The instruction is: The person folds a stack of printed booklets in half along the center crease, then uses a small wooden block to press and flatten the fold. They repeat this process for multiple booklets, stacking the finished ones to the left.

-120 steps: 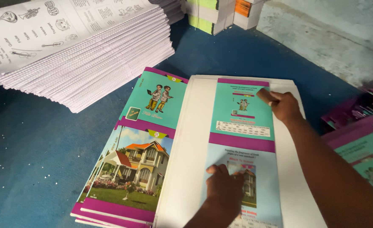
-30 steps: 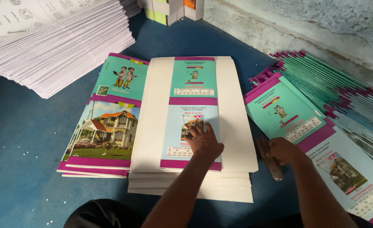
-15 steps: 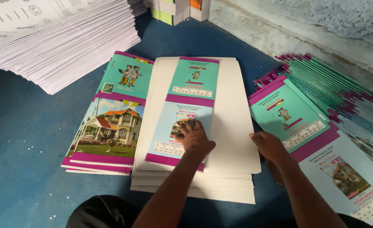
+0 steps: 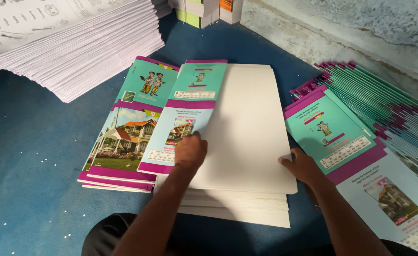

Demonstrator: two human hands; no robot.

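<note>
Yellow-green and orange boxes (image 4: 204,12) at top edge, partly cut off; no labels, signs, screens visible.

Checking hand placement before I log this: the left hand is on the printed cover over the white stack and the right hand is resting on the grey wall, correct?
Not quite. In the head view the right hand rests on the right edge of the white stack, not on the wall. The left hand is on the printed cover, as you said.

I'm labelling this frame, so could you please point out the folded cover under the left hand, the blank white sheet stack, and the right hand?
folded cover (image 4: 190,114), head view, teal upper panel.
white sheet stack (image 4: 247,118), head view, bare top sheet.
right hand (image 4: 302,167), head view, back of hand.
</note>
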